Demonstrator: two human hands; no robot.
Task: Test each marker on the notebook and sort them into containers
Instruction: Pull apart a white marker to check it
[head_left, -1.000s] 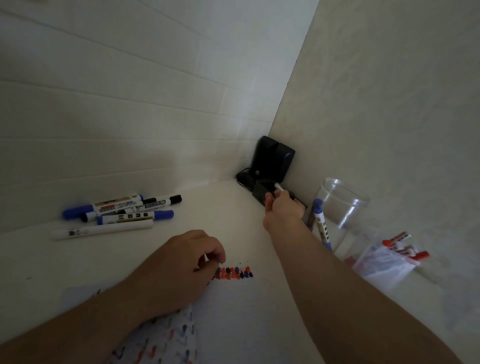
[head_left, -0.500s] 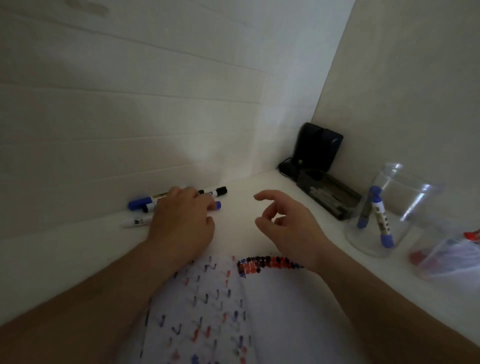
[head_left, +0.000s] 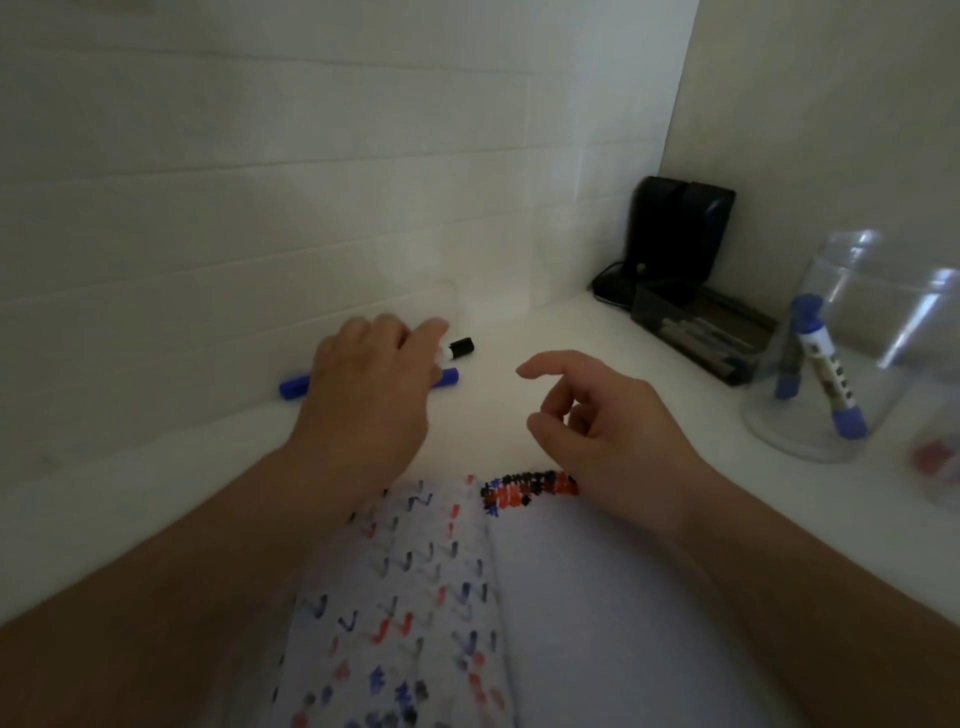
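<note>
Against the table's right edge I saw a clear plastic cup (head_left: 810, 415) with two blue-capped markers (head_left: 826, 374) leaning inside it, caps down; dark print ran along one barrel, too blurred for me to read. Just beyond it, toward the far right corner, lay a dark tray (head_left: 696, 332) with several pale marker barrels in it, too dim for me to count. At the very right edge another clear container (head_left: 935, 467) showed something red, blurred.

By the back wall my left hand (head_left: 363, 395) lay palm-down over the loose markers, fingers bent over them; I could not tell whether its grip had closed on one. Two blue ends, one at (head_left: 293, 387), and one black cap (head_left: 462, 346) stuck out from under it.

My right hand (head_left: 597, 421) hovered above the table with fingers loosely curled, holding nothing. Along the near edge lay the open notebook (head_left: 597, 597), its left page covered in red, blue and black test strokes, with one dense row across the top.
</note>
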